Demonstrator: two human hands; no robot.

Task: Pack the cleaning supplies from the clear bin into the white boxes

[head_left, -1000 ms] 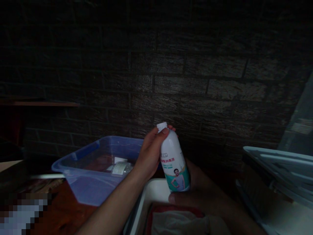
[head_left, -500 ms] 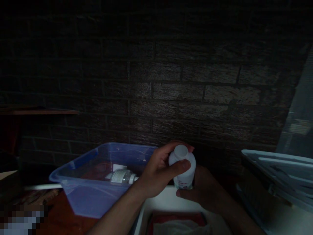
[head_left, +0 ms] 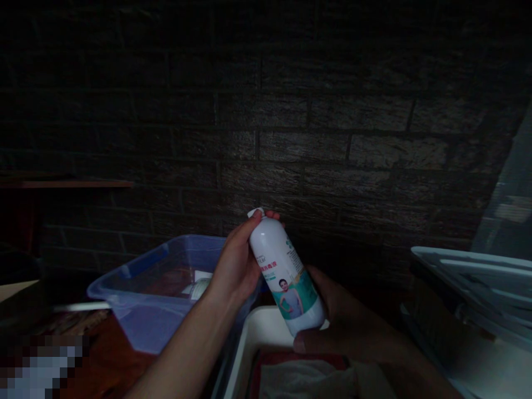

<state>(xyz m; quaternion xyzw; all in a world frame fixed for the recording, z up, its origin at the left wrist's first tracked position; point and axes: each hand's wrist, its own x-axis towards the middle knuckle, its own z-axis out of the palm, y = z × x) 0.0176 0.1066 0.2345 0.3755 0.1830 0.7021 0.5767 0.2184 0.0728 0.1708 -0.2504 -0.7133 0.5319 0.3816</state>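
Both of my hands are on a white disinfectant bottle [head_left: 277,266] with a green and white label and red lettering. It leans with its capped top to the upper left, over a white bin [head_left: 249,338]. My left hand [head_left: 240,260] wraps round the neck and cap end. At the base, my right hand [head_left: 332,310] supports the bottle, its thumb near the bottom edge. Below, inside the bin, lie a greyish cloth-like thing [head_left: 305,381] and something red.
A translucent blue tub [head_left: 141,327] stands on the left with a labelled bottle [head_left: 200,288] partly hidden in it. To the right is a lidded container [head_left: 469,277]. A dark brick wall [head_left: 291,155] rises behind, and a shelf edge [head_left: 78,184] juts out at left.
The bottle has tipped from nearly end-on to lengthwise, so its printed label now shows. My left hand has moved up and left with the cap end.
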